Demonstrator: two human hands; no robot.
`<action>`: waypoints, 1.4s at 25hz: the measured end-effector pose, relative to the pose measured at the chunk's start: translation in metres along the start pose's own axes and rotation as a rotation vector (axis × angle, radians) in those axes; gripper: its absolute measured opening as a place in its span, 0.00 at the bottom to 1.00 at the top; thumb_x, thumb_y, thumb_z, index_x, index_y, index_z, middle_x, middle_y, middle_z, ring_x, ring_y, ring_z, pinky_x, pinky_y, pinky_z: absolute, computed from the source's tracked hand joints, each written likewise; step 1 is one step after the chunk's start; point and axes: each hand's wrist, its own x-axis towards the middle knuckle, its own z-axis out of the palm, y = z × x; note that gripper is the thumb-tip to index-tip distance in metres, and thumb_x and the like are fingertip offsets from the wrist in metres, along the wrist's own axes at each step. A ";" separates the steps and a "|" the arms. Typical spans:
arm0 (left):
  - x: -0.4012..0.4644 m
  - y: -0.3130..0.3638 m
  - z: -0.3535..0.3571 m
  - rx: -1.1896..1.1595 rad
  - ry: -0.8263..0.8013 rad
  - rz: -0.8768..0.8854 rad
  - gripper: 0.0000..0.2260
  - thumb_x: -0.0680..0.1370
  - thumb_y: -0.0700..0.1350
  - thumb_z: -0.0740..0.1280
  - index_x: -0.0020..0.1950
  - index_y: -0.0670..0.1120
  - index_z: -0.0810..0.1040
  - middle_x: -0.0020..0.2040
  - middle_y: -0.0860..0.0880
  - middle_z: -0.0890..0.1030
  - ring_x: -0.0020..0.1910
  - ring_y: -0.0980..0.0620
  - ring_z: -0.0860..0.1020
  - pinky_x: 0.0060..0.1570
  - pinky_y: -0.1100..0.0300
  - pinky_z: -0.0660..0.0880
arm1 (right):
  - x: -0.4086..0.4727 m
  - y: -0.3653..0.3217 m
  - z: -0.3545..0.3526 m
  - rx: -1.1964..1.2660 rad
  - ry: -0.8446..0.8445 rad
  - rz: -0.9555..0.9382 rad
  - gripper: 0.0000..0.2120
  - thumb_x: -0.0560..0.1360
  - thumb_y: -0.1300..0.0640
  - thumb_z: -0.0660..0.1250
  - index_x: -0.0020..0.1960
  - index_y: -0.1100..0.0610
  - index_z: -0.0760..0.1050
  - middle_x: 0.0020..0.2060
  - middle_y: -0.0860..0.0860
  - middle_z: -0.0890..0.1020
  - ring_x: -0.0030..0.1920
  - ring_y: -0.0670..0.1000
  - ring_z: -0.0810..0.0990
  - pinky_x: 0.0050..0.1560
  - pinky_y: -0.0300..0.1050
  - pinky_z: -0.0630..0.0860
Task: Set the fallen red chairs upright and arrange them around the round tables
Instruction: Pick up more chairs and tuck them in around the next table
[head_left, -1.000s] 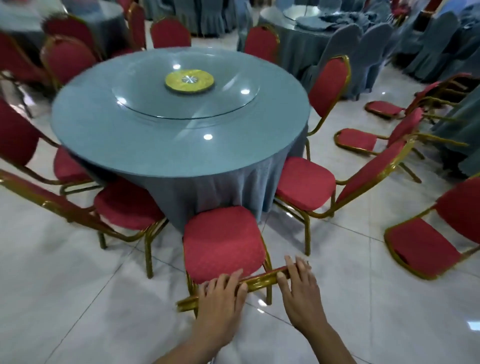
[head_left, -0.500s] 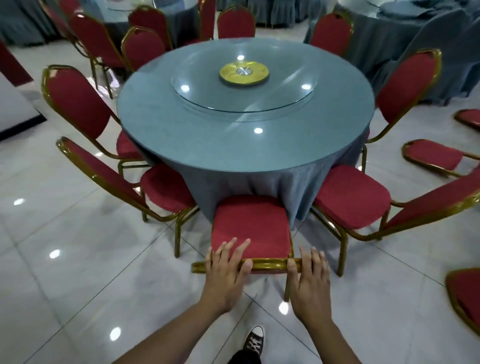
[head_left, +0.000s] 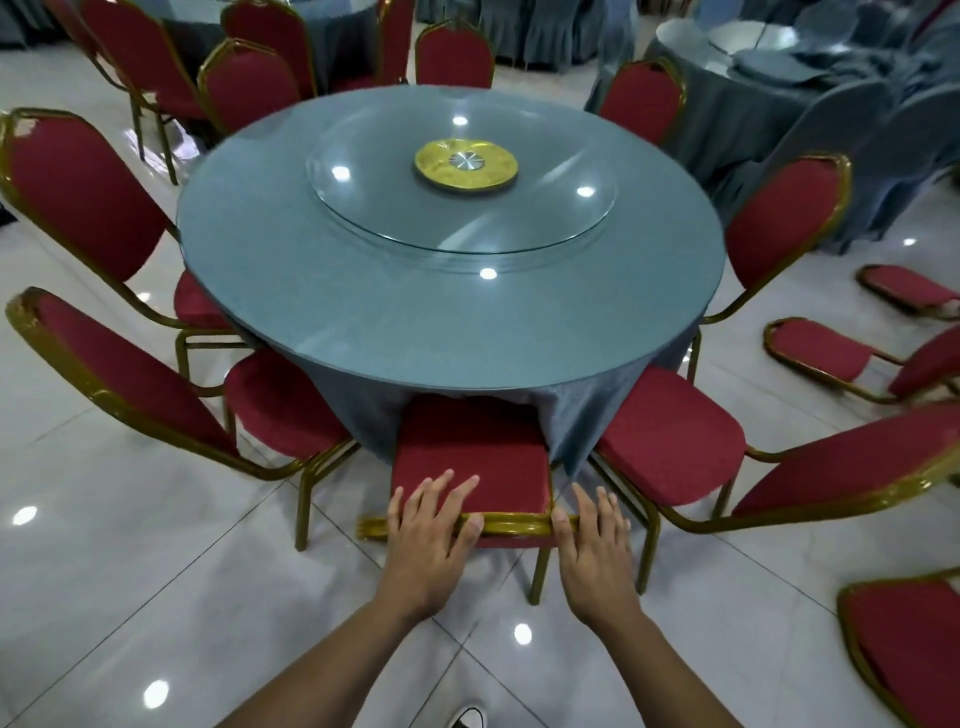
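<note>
While both hands (head_left: 431, 540) lie flat, fingers straight, on chair back (head_left: 511, 524)

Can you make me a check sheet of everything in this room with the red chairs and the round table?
Surface: round table with grey-blue cloth and a glass turntable.
Job's things: chair being pushed in, upright, its seat front under the cloth edge. Upright chairs on both sides. Fallen chairs on the floor at right.
Clutter: gold disc at the turntable's middle.
Hands: left hand and right hand lie over the chair's gold top rail, fingers fairly straight.
Cables: nothing seen.
Surroundings: glossy white tile floor; more clothed tables behind.
</note>
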 end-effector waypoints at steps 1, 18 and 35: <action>0.001 -0.001 0.000 0.002 0.006 0.004 0.30 0.79 0.69 0.36 0.78 0.65 0.57 0.79 0.56 0.59 0.79 0.53 0.53 0.77 0.48 0.40 | 0.001 -0.001 -0.001 0.008 0.002 -0.004 0.49 0.68 0.25 0.23 0.82 0.47 0.47 0.81 0.54 0.49 0.81 0.53 0.40 0.79 0.54 0.37; 0.006 0.107 0.014 0.077 -0.061 0.140 0.09 0.82 0.55 0.58 0.61 0.60 0.71 0.57 0.61 0.75 0.59 0.57 0.72 0.65 0.55 0.61 | -0.011 0.061 -0.055 0.172 0.034 0.061 0.19 0.83 0.47 0.59 0.73 0.45 0.67 0.69 0.44 0.72 0.68 0.47 0.70 0.66 0.44 0.69; 0.029 0.451 0.174 -0.127 -0.178 0.350 0.10 0.82 0.50 0.62 0.63 0.56 0.74 0.58 0.58 0.75 0.58 0.55 0.71 0.61 0.57 0.67 | -0.017 0.364 -0.252 0.317 0.340 0.163 0.17 0.82 0.54 0.61 0.71 0.47 0.70 0.64 0.45 0.76 0.63 0.45 0.74 0.59 0.38 0.70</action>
